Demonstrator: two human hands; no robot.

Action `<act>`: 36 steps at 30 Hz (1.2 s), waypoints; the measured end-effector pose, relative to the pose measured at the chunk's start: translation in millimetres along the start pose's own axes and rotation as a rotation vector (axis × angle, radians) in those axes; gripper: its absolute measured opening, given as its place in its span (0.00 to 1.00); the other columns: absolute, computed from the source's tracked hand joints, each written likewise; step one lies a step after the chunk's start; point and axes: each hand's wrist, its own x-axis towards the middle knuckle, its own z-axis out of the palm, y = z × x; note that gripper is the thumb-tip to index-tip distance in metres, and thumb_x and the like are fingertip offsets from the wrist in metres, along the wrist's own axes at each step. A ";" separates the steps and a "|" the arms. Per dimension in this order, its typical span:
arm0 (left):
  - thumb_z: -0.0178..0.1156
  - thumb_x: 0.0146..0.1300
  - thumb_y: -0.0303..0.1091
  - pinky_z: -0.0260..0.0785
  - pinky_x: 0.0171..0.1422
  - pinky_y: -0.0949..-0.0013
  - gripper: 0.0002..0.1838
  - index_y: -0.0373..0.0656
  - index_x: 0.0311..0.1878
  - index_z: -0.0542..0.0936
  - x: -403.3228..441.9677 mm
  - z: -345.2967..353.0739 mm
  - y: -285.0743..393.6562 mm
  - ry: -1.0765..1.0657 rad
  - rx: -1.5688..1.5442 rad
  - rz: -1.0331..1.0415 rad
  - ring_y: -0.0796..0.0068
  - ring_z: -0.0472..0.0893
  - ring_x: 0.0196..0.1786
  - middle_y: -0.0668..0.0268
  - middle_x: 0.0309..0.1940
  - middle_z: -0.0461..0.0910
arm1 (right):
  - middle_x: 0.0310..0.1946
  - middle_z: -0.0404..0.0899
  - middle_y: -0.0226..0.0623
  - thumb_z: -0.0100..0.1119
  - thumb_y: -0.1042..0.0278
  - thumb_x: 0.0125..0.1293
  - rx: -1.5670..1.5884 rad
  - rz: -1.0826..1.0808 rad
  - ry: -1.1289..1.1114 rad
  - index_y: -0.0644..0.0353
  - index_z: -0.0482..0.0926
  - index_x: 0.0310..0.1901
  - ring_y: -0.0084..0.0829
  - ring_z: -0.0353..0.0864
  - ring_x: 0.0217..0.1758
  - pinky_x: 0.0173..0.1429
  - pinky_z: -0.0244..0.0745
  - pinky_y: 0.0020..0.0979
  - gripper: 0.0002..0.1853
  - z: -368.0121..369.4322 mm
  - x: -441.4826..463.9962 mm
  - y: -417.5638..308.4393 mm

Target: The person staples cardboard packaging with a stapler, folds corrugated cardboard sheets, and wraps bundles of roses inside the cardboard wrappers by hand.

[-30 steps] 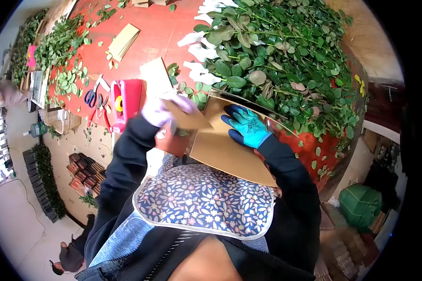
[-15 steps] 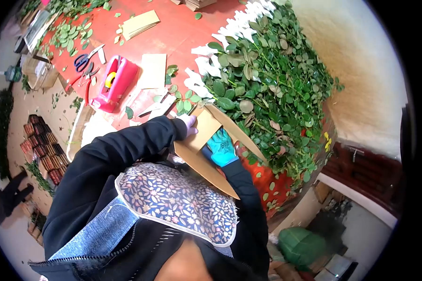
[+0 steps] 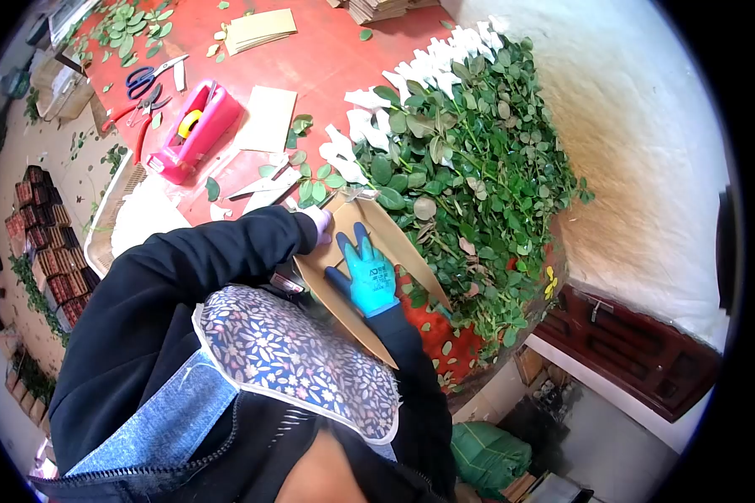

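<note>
Spread wide with nothing clasped, the right hand [image 3: 369, 275] rests palm-down inside the folded cardboard sheet [image 3: 391, 240], which lies just beside the pile of leafy rose stems [image 3: 482, 180]. The left hand [image 3: 320, 223] is at the sheet's edge facing away from the pile; whether it pinches cannot be told. The cardboard looks light, springy, liable to crease, probably best held by its long edges.

Two hands are counted, one left hand [image 3: 317, 223] and one right hand [image 3: 367, 270], with one folded cardboard piece [image 3: 411, 260]. One tape dispenser [image 3: 195, 134], one tape roll [image 3: 190, 123], one pair of blue-handled scissors [image 3: 143, 80] and one pale card stack [image 3: 260, 32] are recorded. White-wrapped heads [image 3: 365, 126] are overlapped, so their exact number cannot be given.
</note>
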 end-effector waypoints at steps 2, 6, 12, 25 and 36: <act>0.69 0.54 0.41 0.75 0.46 0.52 0.22 0.34 0.44 0.77 -8.1 -11.4 5.8 -0.023 0.012 -0.009 0.43 0.82 0.42 0.44 0.35 0.81 | 0.71 0.60 0.50 0.65 0.48 0.60 -0.041 -0.015 -0.003 0.50 0.70 0.67 0.50 0.78 0.55 0.56 0.74 0.45 0.35 5.7 1.6 3.0; 0.64 0.57 0.41 0.75 0.46 0.52 0.16 0.37 0.41 0.80 -32.3 -46.7 16.3 -0.106 0.210 0.038 0.47 0.83 0.40 0.48 0.34 0.83 | 0.71 0.61 0.50 0.65 0.48 0.60 -0.025 -0.003 -0.012 0.49 0.71 0.67 0.49 0.76 0.54 0.57 0.73 0.46 0.34 5.6 2.0 3.0; 0.62 0.56 0.37 0.77 0.47 0.58 0.13 0.43 0.43 0.84 -63.2 -93.8 19.4 -0.088 0.148 0.101 0.51 0.84 0.40 0.53 0.35 0.84 | 0.70 0.62 0.50 0.61 0.43 0.61 -0.169 0.025 -0.132 0.50 0.70 0.67 0.47 0.76 0.53 0.56 0.72 0.44 0.35 11.6 12.1 -0.6; 0.56 0.66 0.46 0.73 0.29 0.54 0.13 0.50 0.42 0.81 4.8 -9.2 -34.4 0.079 0.359 0.646 0.57 0.81 0.25 0.61 0.24 0.81 | 0.73 0.59 0.47 0.58 0.42 0.63 -0.238 -0.017 -0.207 0.49 0.72 0.65 0.46 0.74 0.58 0.57 0.71 0.47 0.32 7.5 12.2 13.8; 0.40 0.74 0.48 0.75 0.46 0.55 0.20 0.53 0.53 0.80 -12.4 -20.5 -3.3 -0.239 0.603 0.301 0.59 0.84 0.44 0.62 0.44 0.85 | 0.44 0.84 0.39 0.55 0.63 0.66 0.469 -0.197 -0.239 0.53 0.76 0.63 0.37 0.84 0.42 0.49 0.78 0.37 0.23 -165.4 -52.2 -17.2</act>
